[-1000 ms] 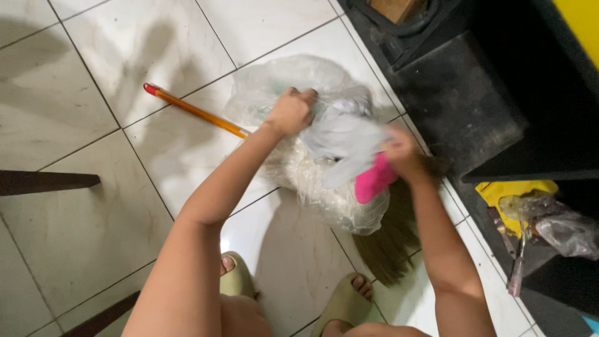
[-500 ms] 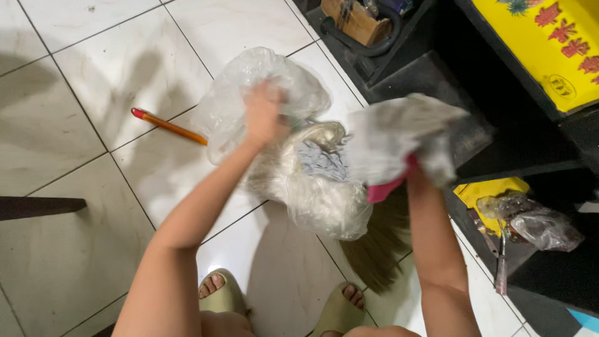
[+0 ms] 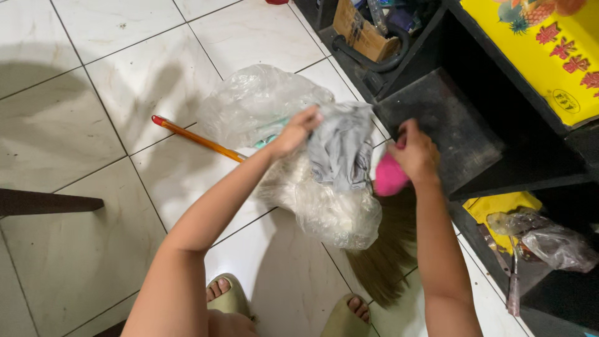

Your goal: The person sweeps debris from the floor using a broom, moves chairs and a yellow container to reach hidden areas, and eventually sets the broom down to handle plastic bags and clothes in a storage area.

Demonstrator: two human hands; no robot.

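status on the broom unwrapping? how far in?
Partly done. Already off: a clear plastic bag lies crumpled on the tiled floor, and the brown bristles stick out bare. In hand: the left hand grips a grey plastic sheet, the right hand the pink broom head. Left: clear plastic wrap covers the part beside the broom head.

A home, seemingly a lived-in utility corner; glossy white floor tiles (image 3: 75,118) underfoot; black shelving (image 3: 474,150) at two o'clock crammed with a cardboard box (image 3: 359,31) and bagged odds (image 3: 555,246); a broom (image 3: 380,262) at five o'clock; slippered feet (image 3: 228,299) at six.
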